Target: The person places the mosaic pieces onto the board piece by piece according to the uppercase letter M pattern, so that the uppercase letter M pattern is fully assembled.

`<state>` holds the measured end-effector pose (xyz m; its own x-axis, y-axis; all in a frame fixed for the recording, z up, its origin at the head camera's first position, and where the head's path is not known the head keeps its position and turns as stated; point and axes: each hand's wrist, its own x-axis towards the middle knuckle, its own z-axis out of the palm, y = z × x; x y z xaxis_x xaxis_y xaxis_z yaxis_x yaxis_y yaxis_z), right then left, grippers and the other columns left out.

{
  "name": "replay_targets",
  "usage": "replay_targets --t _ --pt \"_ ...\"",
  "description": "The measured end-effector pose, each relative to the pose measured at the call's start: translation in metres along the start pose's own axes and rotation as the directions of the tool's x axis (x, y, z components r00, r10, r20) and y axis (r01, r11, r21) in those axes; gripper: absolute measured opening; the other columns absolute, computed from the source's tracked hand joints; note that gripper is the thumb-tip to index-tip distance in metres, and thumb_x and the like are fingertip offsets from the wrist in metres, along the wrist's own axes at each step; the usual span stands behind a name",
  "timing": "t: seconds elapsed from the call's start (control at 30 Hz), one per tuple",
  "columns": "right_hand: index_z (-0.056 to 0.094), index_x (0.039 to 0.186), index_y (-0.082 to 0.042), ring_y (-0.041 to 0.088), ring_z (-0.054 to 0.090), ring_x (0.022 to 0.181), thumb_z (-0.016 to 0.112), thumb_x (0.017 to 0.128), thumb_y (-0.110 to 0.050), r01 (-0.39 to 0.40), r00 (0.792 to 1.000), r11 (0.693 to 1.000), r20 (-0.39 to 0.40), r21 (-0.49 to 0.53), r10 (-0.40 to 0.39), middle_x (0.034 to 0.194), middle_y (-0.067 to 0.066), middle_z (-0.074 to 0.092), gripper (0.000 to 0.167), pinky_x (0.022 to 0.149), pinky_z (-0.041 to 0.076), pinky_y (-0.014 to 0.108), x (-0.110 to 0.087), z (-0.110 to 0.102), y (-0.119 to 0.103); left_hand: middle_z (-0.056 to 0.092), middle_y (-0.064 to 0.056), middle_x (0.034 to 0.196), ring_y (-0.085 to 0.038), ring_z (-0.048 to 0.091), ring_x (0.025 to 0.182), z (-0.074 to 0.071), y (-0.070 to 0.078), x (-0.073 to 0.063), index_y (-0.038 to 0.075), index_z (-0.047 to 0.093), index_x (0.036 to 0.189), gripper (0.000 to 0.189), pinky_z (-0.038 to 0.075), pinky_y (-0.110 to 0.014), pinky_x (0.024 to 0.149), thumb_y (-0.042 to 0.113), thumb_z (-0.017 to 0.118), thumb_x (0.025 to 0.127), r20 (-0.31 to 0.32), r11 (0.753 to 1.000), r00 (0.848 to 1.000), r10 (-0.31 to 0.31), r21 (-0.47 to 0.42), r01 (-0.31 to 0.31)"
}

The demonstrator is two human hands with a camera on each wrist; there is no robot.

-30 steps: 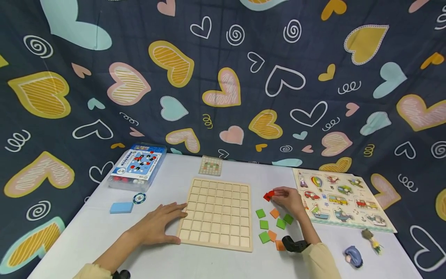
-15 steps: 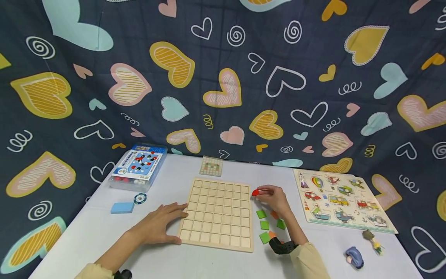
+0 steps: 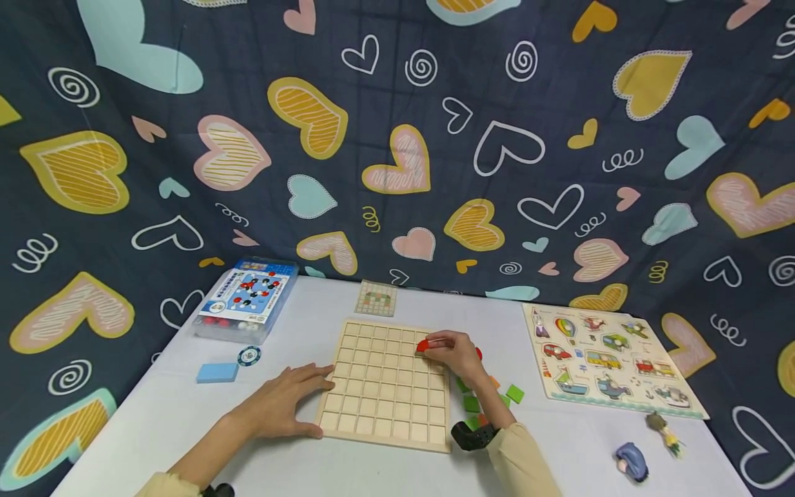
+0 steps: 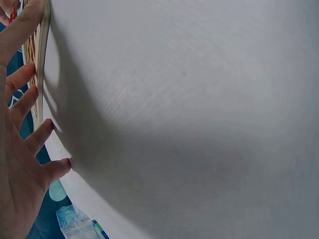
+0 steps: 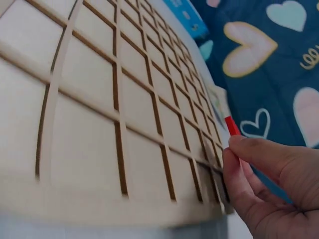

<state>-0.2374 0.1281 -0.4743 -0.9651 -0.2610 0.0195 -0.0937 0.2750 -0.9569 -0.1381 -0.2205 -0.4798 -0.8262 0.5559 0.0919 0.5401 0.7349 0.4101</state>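
My right hand [image 3: 458, 353] pinches a small red tile [image 3: 423, 345] between thumb and fingers, over the upper right cells of a wooden grid board [image 3: 377, 390]. In the right wrist view the red tile [image 5: 232, 126] stands on edge at the fingertips, above the board's cells; most of it is hidden by the fingers. My left hand [image 3: 287, 402] rests at the board's left edge, fingers spread and fairly straight; the left wrist view shows fingers along the board's side [image 4: 44, 55]. Another red piece [image 3: 479, 353] shows partly behind the right hand.
Green tiles [image 3: 515, 393] and orange ones lie right of the board, partly under my right forearm. A small pattern card [image 3: 376, 298] lies behind it. Around are a boxed set [image 3: 248, 297], a blue block [image 3: 217, 373], a round chip [image 3: 249, 355], a picture puzzle [image 3: 605, 359] and two figurines [image 3: 631, 461].
My right hand has carried the red tile leftward from the loose tiles to over the board's upper right. A second red piece is left on the table. My left hand stays put.
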Motion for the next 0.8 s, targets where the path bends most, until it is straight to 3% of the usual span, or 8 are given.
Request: replay_targets --t 0.3,0.43,0.6,0.8 --pt "0.062 0.113 0.013 0.036 0.067 0.090 0.069 0.084 0.003 0.117 0.988 0.993 0.103 0.006 -0.117 0.104 0.026 0.065 0.031 0.072 0.058 0.030 0.010 0.034 0.000 0.043 -0.005 0.147 -0.042 0.041 0.130 0.004 -0.002 -0.002 0.019 0.059 0.126 0.074 0.032 -0.071 0.098 0.069 0.066 0.071 -0.007 1.000 1.000 0.005 -0.004 -0.005" --pt "0.061 0.113 0.014 0.041 0.065 0.091 0.069 0.084 0.004 0.146 0.985 0.988 0.089 0.054 -0.151 0.104 0.029 0.064 0.032 0.072 0.058 0.035 0.013 0.052 0.000 0.042 -0.004 0.147 -0.042 0.040 0.131 0.004 -0.003 -0.002 0.019 0.058 0.127 0.075 0.031 -0.071 0.099 0.069 0.066 0.072 0.004 1.000 1.000 -0.001 -0.001 0.001" --pt "0.063 0.111 0.011 0.039 0.067 0.089 0.072 0.082 0.002 0.149 0.987 0.986 0.048 0.080 -0.153 0.101 0.026 0.066 0.032 0.068 0.058 0.030 0.015 0.071 -0.002 0.042 -0.005 0.148 -0.042 0.040 0.131 0.001 -0.002 0.000 0.019 0.058 0.127 0.075 0.031 -0.070 0.099 0.069 0.066 0.072 0.012 1.000 1.000 -0.009 0.002 0.009" --pt "0.068 0.104 0.006 0.029 0.070 0.080 0.075 0.079 0.002 0.165 0.985 0.986 0.057 -0.023 -0.164 0.092 0.019 0.069 0.027 0.065 0.057 0.023 0.018 0.084 -0.003 0.043 -0.005 0.147 -0.042 0.040 0.131 -0.001 0.000 0.001 0.019 0.059 0.127 0.073 0.031 -0.070 0.100 0.067 0.068 0.072 0.017 1.000 1.000 -0.017 -0.001 0.017"
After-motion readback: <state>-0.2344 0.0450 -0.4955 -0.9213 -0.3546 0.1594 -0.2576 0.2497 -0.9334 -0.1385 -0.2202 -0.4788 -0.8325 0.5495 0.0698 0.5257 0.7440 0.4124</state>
